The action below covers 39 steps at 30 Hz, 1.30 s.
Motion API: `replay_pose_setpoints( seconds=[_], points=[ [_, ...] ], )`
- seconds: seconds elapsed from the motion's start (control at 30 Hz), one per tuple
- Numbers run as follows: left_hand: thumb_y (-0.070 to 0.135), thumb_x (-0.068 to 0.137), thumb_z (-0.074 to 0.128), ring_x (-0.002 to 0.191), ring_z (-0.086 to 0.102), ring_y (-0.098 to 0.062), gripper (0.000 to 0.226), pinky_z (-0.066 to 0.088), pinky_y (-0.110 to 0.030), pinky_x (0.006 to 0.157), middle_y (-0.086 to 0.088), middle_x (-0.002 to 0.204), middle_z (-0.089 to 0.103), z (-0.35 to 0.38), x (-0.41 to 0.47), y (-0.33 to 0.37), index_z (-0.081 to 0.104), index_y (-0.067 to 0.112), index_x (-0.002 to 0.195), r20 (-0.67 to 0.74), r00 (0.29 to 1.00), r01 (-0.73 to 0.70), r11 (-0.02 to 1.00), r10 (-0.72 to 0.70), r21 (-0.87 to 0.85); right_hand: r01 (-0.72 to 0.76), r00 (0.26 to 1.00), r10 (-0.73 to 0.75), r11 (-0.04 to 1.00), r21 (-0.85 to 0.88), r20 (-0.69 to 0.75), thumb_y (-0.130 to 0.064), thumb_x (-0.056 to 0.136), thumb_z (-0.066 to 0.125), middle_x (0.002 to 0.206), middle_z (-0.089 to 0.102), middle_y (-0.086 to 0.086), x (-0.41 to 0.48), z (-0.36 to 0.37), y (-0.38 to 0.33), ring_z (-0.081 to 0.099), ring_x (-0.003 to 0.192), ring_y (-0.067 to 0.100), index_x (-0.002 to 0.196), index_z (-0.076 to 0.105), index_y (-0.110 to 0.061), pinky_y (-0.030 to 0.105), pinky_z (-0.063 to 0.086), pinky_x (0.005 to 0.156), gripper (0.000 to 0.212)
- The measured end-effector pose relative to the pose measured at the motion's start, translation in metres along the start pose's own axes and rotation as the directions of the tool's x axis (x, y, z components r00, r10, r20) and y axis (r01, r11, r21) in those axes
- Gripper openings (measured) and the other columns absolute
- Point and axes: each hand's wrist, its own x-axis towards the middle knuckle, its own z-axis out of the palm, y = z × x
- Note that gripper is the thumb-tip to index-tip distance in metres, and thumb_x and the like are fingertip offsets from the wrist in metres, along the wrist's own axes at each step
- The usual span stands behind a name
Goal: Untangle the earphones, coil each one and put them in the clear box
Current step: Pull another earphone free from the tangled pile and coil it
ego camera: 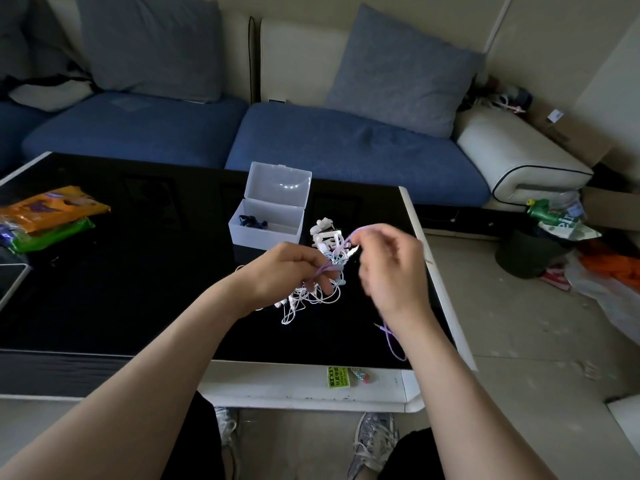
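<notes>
Head view: left hand [289, 268] and right hand [393, 268] each pinch the purple cord [358, 230] above the tangle [311, 296], likely to work it loose (box [265, 233] stands open just behind).

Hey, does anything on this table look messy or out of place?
Yes: the white earphones lie in a knotted heap on the black table; the purple cable, held by the left hand and right hand, trails its plug near the table's edge.
</notes>
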Motion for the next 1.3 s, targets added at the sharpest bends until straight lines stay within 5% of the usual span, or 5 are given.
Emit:
replay_pose_setpoints(
  seconds=[0.3,0.53,0.77,1.0,1.3],
  points=[
    [-0.003,0.105,0.039,0.090,0.062,-0.014,0.038,0.046,-0.021,0.078,-0.012,0.113,0.076,0.010,0.001,0.016,0.069,0.001,0.128,0.015,0.995,-0.079,0.836,0.103,-0.543,-0.382,0.913,0.405,0.886,-0.262,0.039,-0.015,0.095,0.055,0.043,0.047,-0.022,0.006,-0.005,0.018,0.040,0.055,0.006,0.067,0.074,-0.029,0.024,0.026,0.054,0.036],
    [0.002,0.109,0.044,0.088,0.072,0.002,0.034,0.052,-0.017,0.083,0.006,0.114,0.077,0.009,0.006,0.002,0.070,0.015,0.126,-0.330,0.943,-0.074,0.992,0.035,-0.106,-0.128,0.766,0.394,0.868,-0.480,0.508,-0.023,0.106,0.053,0.043,0.049,-0.022,-0.017,0.015,-0.001,0.047,0.039,-0.005,0.086,0.076,-0.027,0.014,0.029,0.049,0.032],
    [0.032,0.094,0.046,0.093,0.068,-0.016,0.027,0.055,-0.052,0.094,0.015,0.088,0.073,-0.002,0.003,-0.008,0.072,0.036,0.101,-0.101,0.994,0.017,0.903,0.030,0.429,0.107,0.907,0.032,0.947,-0.304,0.420,-0.016,0.098,0.060,0.048,0.045,-0.007,-0.013,0.009,-0.004,0.040,0.050,0.006,0.071,0.076,-0.018,0.029,0.032,0.052,0.031],
    [-0.006,0.100,0.039,0.089,0.065,-0.013,0.040,0.047,-0.024,0.082,-0.003,0.094,0.075,0.001,-0.004,0.008,0.077,0.007,0.106,0.071,0.997,-0.013,0.989,0.024,-0.147,-0.124,0.988,0.088,0.941,-0.315,-0.126,-0.021,0.097,0.063,0.066,0.068,-0.015,0.005,-0.016,0.006,0.060,0.066,0.000,0.075,0.073,-0.023,0.017,0.040,0.060,0.024],
    [-0.001,0.105,0.042,0.115,0.068,-0.012,0.042,0.045,-0.027,0.104,0.001,0.126,0.076,0.000,0.003,0.007,0.063,0.012,0.138,-0.086,0.995,-0.077,0.949,0.053,-0.307,-0.050,0.851,0.338,0.814,-0.579,0.402,-0.030,0.100,0.062,0.061,0.067,-0.016,-0.010,0.005,0.011,0.059,0.056,0.003,0.081,0.080,-0.030,0.023,0.040,0.055,0.027]
  ],
)
